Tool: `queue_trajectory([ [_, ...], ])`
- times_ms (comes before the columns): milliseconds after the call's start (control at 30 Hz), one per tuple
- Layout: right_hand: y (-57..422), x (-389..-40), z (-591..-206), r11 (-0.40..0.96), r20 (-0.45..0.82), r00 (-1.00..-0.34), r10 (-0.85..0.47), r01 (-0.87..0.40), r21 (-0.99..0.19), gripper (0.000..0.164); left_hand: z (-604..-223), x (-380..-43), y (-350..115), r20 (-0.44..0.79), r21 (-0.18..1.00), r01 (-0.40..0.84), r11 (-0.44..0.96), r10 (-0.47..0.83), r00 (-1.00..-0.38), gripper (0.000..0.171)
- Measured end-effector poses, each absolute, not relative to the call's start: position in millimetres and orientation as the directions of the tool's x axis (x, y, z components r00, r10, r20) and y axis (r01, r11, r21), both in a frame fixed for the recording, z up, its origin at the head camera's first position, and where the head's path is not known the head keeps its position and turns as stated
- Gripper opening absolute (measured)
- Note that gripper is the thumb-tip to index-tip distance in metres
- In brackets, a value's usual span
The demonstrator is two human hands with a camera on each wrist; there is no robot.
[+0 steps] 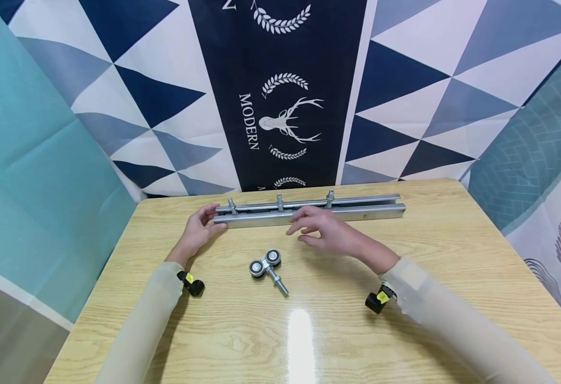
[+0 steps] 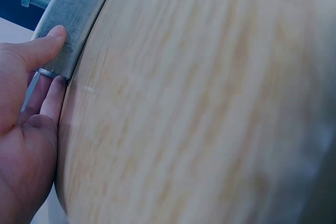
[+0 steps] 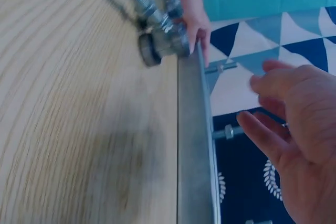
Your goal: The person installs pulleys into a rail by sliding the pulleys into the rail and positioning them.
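Note:
A silver metal channel rail (image 1: 376, 212) lies lengthwise near the table's back edge, its slot facing up. Three threaded bolts with nuts, one of them a bolt (image 1: 330, 199) right of the middle, stick up from the slot. My left hand (image 1: 198, 230) holds the rail's left end, its thumb (image 2: 52, 40) on the front face and fingers at the end opening. Over the rail's front side hovers my right hand (image 1: 325, 230), fingers loosely bent and nothing between them. Closer to me, a roller trolley (image 1: 266, 265) with black-rimmed wheels and a threaded bolt lies on its side.
The wood-grain table (image 1: 232, 336) reaches back to a patterned cloth (image 1: 280, 122) hanging behind the rail. A teal sheet (image 1: 35, 160) hangs along the left side. Each wrist carries a small black camera, such as the right camera (image 1: 376, 303).

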State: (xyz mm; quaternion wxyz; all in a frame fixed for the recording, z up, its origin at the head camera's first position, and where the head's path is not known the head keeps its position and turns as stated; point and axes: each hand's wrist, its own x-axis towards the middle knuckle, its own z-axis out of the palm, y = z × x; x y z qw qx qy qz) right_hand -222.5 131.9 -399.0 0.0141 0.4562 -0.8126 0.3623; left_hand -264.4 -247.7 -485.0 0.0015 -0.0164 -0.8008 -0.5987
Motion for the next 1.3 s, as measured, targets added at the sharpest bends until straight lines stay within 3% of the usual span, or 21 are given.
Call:
queue_trajectory([
  [200, 122, -217, -393, 0.211, 0.363, -0.383, -0.849, -0.877, -0.432, 0.032, -485, -265, -249, 0.023, 0.959, 0.031, 0.283, 0.034, -0.999, 0.067],
  [433, 110, -206, -392, 0.110, 0.321, -0.254, -0.912, -0.907, -0.406, 0.042, -484, -265, -250, 0.015, 0.958, 0.023, 0.286, 0.029, -0.999, 0.068],
  [767, 98, -191, -400, 0.130, 0.187, -0.229, -0.955, -0.894, -0.429, 0.045, -484, -264, -249, 0.019, 0.960, 0.026, 0.280, 0.028, -0.999, 0.067],
  [1067, 88, -180, -413, 0.124, 0.141, -0.175, -0.974, -0.943, -0.310, 0.034, -485, -263, -249, 0.022, 0.960, 0.030, 0.280, 0.032, -0.999, 0.067],
  [1300, 87, -176, -421, 0.105, 0.133, -0.145, -0.980, -0.957, -0.271, 0.037, -486, -263, -249, 0.026, 0.955, 0.031, 0.294, 0.019, -0.999, 0.068],
])
